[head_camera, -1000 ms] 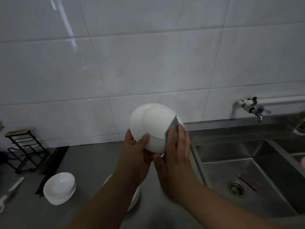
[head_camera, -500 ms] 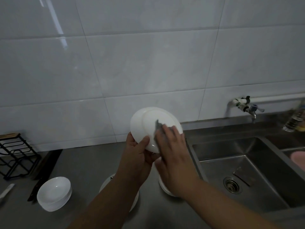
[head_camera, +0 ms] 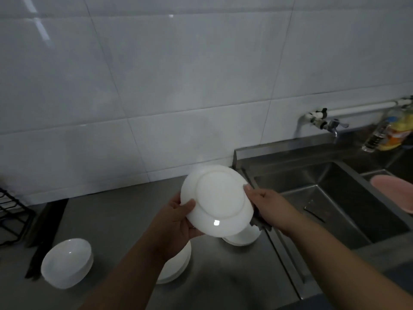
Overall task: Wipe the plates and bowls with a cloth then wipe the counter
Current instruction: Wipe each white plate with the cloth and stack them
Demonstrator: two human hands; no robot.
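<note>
I hold a white plate [head_camera: 218, 201] above the steel counter, its underside turned toward me. My left hand [head_camera: 176, 217] grips its left rim, thumb on the underside. My right hand [head_camera: 269, 208] holds a dark grey cloth [head_camera: 260, 223] against the plate's right rim; most of the cloth is hidden behind the hand and plate. Below on the counter lie a stack of white plates [head_camera: 178, 267] under my left forearm, another white dish [head_camera: 242, 238] under the held plate, and stacked white bowls [head_camera: 67, 262] at the left.
A steel sink [head_camera: 335, 198] opens to the right, with a tap [head_camera: 330, 126] on the tiled wall above it. A pink dish [head_camera: 393, 193] and a bottle [head_camera: 388, 130] stand at the far right. A black wire rack [head_camera: 11, 215] and dark utensils [head_camera: 44, 231] occupy the left.
My right hand with the cloth has slid off the plate's underside to its right rim. The plate has come lower and tilted flatter, and the view has swung to the right.
</note>
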